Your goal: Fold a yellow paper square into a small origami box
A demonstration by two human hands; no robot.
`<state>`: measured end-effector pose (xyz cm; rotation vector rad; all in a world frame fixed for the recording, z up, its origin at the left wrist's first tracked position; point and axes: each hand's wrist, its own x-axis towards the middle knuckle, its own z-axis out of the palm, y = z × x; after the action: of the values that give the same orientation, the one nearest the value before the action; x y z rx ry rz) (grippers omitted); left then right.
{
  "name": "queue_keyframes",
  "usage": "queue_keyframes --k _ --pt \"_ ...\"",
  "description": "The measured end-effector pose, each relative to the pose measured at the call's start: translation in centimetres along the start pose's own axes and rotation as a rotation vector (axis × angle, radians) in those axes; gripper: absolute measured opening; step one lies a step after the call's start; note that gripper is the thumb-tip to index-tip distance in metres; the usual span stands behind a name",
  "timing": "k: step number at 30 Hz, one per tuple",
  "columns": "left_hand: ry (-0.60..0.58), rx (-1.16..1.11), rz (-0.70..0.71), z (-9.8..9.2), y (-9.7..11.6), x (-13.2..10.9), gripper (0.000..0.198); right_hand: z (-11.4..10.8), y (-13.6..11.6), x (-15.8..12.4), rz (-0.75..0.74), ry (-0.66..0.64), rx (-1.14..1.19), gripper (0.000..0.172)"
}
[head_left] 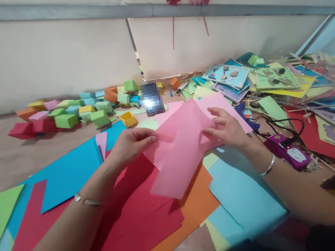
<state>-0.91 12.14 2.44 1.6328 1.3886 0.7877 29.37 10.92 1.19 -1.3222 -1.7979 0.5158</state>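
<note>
A sheet of pink paper [179,153] is raised in front of me, with a strip of it folded or lying slantwise across the rest. My left hand [132,144] pinches its left edge between thumb and fingers. At the right edge, my right hand [228,127] grips it between thumb and index finger, the other fingers lifted apart. Beneath the pink paper lie red sheets [137,208], an orange sheet [200,199] and light blue sheets [246,185]. More pink paper [217,106] lies just behind it.
Small coloured paper boxes [67,120] cluster at the back left, with a yellow open one [128,119] nearer. A blurred phone-like device [152,100] stands behind my hands. To the right are a purple device [289,151] with a black cable, picture cards [226,75] and wooden sticks.
</note>
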Motion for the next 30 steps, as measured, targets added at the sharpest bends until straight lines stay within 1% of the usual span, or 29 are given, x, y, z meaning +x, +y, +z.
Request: queue_keyframes --k 1,4,6,8,11,14,15,17,20,22,24,27,30 --pt "-0.001 -0.009 -0.002 0.0 0.2 -0.2 0.024 0.2 0.0 0.0 0.040 0.007 0.009 0.035" --pt "-0.003 -0.037 0.004 0.1 0.5 -0.5 0.021 0.4 -0.1 -0.1 0.225 -0.023 0.054 0.040" --pt "-0.030 -0.080 -0.007 0.2 0.6 -0.6 0.021 0.3 -0.2 -0.1 0.314 -0.005 0.078 0.042" --pt "-0.029 -0.153 -0.061 0.3 0.4 -0.4 0.027 0.2 -0.2 -0.1 0.332 0.035 0.093 0.039" --pt "0.076 -0.316 -0.171 0.3 -0.2 0.2 0.045 0.1 -0.3 0.0 0.308 0.098 0.088 0.038" --pt "0.129 -0.450 -0.222 0.1 -0.6 0.5 0.057 0.1 -0.4 0.1 0.281 0.134 0.061 0.040" --pt "0.133 -0.440 -0.227 0.0 -0.6 0.5 0.057 0.1 -0.5 0.1 0.272 0.133 0.055 0.040" --pt "0.126 -0.343 -0.225 -0.1 -0.3 0.3 0.052 0.2 -0.8 0.0 0.249 0.124 0.058 0.041" --pt "0.035 -0.208 -0.207 -0.4 0.5 -0.2 0.041 0.2 -1.2 -0.1 0.219 0.108 0.083 0.041" --pt "-0.016 -0.182 -0.198 -0.6 1.1 -0.5 0.035 0.2 -1.5 -0.2 0.213 0.104 0.102 0.041" --pt "-0.043 -0.161 -0.169 -0.6 1.8 -0.7 0.033 0.1 -1.8 -0.2 0.212 0.104 0.125 0.039" --pt "-0.048 -0.098 -0.102 -0.5 2.6 -1.1 0.031 -0.1 -2.2 -0.4 0.192 0.110 0.152 0.032" --pt "0.013 0.024 -0.064 0.0 3.0 -1.5 0.030 -0.5 -2.5 -0.5 0.134 0.142 0.175 0.024"
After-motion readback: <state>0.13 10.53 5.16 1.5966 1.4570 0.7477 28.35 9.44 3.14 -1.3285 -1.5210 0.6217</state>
